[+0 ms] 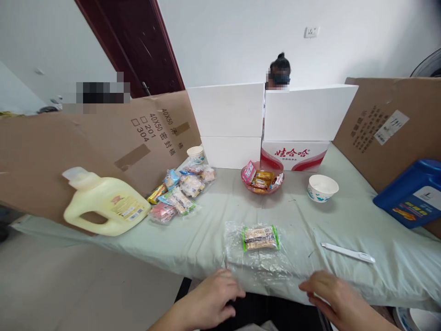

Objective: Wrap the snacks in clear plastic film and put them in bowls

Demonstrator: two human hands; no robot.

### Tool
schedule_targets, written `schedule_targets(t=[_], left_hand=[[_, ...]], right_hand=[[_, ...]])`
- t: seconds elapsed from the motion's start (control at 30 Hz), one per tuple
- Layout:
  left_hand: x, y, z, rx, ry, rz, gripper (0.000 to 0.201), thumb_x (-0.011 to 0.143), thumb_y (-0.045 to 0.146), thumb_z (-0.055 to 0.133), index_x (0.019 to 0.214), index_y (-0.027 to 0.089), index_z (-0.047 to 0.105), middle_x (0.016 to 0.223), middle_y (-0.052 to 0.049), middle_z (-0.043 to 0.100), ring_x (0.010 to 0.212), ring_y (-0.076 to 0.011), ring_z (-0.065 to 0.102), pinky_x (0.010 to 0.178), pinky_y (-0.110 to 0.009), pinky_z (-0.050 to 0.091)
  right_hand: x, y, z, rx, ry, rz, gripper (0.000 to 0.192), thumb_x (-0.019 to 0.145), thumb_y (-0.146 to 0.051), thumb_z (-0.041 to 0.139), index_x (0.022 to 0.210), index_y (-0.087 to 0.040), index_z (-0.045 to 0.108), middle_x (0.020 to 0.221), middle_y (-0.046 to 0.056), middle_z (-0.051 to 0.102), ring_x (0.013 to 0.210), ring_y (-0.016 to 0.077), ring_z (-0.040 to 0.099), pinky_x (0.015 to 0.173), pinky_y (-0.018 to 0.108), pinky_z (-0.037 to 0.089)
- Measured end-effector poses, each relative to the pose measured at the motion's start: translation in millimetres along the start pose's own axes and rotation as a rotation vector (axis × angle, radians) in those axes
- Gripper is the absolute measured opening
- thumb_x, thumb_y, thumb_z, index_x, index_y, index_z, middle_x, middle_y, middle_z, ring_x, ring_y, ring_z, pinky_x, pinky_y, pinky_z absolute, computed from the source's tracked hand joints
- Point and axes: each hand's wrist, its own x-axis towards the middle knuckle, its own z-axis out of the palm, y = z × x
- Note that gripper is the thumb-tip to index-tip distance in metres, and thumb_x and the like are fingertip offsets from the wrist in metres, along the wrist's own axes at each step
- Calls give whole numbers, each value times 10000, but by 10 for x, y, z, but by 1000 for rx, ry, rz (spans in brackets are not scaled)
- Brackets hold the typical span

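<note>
Clear plastic bag [257,257] lying flat at near table edge, holding one green-edged snack bar [260,237]. Left hand [210,301] loosely curled, fingertips touching bag's near left corner, grasping nothing; right hand [332,296] open, fingers resting at bag's right edge. Sitting left to right: one pale yellow plastic detergent jug [105,204], one heap of wrapped snacks [179,191], one paper cup [195,153], one pink glass dish [262,181] of snacks, one white paper bowl [322,187], one white pen-like stick [347,253], one blue plastic jug [411,193]. Covering table: pale green cloth [344,220]. Standing behind: cardboard sheets [86,142], white boxes [272,112], white wall [241,37], dark red door [144,46].
</note>
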Motion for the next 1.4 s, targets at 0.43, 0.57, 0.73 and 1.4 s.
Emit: schedule_targets(t=[0.43, 0.57, 0.73, 1.4], left_hand=[[1165, -457, 160, 309, 180, -133, 659, 664, 387, 776, 1255, 242, 524, 1275, -109, 560, 1187, -322, 502, 999, -517, 389], [1225, -583, 117, 330, 137, -125, 633, 652, 364, 793, 1215, 203, 553, 1139, -97, 633, 1104, -295, 546, 1011, -498, 379], [1163, -724, -89, 123, 126, -142, 599, 611, 303, 811, 1166, 207, 608, 1055, -70, 669, 1010, -260, 606, 917, -411, 475], [2969, -1365, -1095, 169, 215, -360, 474, 555, 227, 829, 1004, 232, 676, 1020, -35, 702, 1001, -266, 617, 953, -382, 425]], right_hand=[[942, 265, 431, -341, 275, 148, 494, 853, -443, 538, 1254, -153, 547, 1272, 163, 574, 1221, 294, 491, 993, 453, 404], [929, 484, 621, -386, 242, 137, 837, 821, -659, 482, 1450, -123, 348, 1474, 184, 389, 1384, 320, 299, 1097, 516, 270], [922, 537, 662, -371, 209, 168, 809, 838, -681, 433, 1457, -166, 356, 1506, 146, 349, 1394, 315, 291, 1117, 506, 235], [929, 468, 571, -269, 139, 221, 807, 843, -670, 443, 1468, -171, 334, 1529, 131, 279, 1409, 325, 258, 1135, 527, 230]])
